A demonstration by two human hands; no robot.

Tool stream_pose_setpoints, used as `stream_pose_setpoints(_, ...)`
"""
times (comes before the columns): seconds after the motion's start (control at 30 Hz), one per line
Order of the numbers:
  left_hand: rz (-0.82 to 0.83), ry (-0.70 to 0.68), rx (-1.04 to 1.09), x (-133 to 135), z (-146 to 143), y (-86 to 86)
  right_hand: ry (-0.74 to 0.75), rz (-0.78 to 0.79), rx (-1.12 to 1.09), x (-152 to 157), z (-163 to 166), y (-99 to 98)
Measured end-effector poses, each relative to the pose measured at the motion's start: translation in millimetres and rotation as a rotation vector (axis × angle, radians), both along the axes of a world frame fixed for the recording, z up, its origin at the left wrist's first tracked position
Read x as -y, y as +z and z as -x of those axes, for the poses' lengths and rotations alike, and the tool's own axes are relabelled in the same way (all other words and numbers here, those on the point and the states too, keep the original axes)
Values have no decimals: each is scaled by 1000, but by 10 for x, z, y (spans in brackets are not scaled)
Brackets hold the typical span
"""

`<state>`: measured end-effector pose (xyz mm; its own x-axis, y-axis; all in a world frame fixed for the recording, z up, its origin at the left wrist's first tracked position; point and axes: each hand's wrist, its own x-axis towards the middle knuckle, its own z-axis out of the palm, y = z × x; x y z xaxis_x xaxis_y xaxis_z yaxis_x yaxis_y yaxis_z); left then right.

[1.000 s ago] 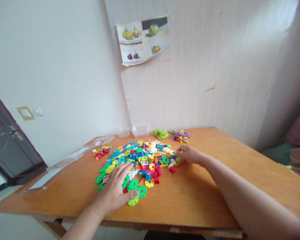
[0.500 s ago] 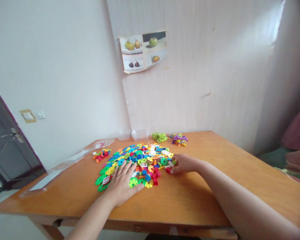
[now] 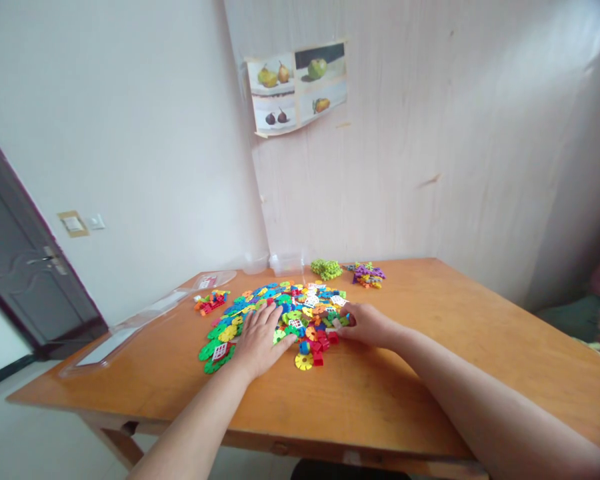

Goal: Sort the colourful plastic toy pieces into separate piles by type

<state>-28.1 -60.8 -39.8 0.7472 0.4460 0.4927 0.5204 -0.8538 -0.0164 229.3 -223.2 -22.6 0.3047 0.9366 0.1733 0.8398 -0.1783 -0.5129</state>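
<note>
A spread of colourful plastic snowflake discs and small bricks (image 3: 280, 310) covers the middle of the wooden table (image 3: 430, 373). My left hand (image 3: 260, 341) lies flat on the near left part of the pile, fingers stretched out and apart. My right hand (image 3: 367, 325) rests at the pile's right edge with its fingers curled against a few red and green pieces; whether it grips one is unclear. A loose yellow disc (image 3: 304, 361) lies just in front of the pile.
Small separate heaps sit at the back: green pieces (image 3: 326, 268), purple and orange pieces (image 3: 367, 274), red pieces (image 3: 210, 302) at the left. A clear plastic lid (image 3: 130, 327) and clear tubs (image 3: 286, 262) stand by the wall. A door (image 3: 25, 267) is at the left.
My left hand has slid forward and inward over the pile, pushing the near discs together. My right hand has drawn in along the pile's right edge, and the spread looks tighter.
</note>
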Motion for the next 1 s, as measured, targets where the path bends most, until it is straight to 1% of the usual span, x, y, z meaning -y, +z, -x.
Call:
stream_pose_setpoints(0.1,-50,-3,56,-71,-54,-10,3,-63,-21,-30,0,-29)
stream_pose_setpoints(0.2,-103,-8,132,-129,-100,-2,15,-112,-87,-59,-46,-77)
stream_pose_setpoints(0.3,-150,-16,183,-173,-138,3,28,-150,-159,-88,-100,-133)
stream_pose_setpoints(0.4,-177,-4,212,-196,-168,7,7,-166,-209,-110,-134,-165)
stream_pose_setpoints(0.53,-169,13,251,-198,-188,40,-33,-127,-248,-111,-164,-152)
stream_pose_setpoints(0.77,-140,82,305,-198,-209,116,-38,51,-446,-43,-203,-104)
stream_pose_setpoints(0.9,-92,114,350,-197,-225,164,-44,77,-528,-28,-205,-80)
stream_pose_setpoints(1.0,-68,106,406,-219,-246,220,-44,76,-572,-35,-195,-77)
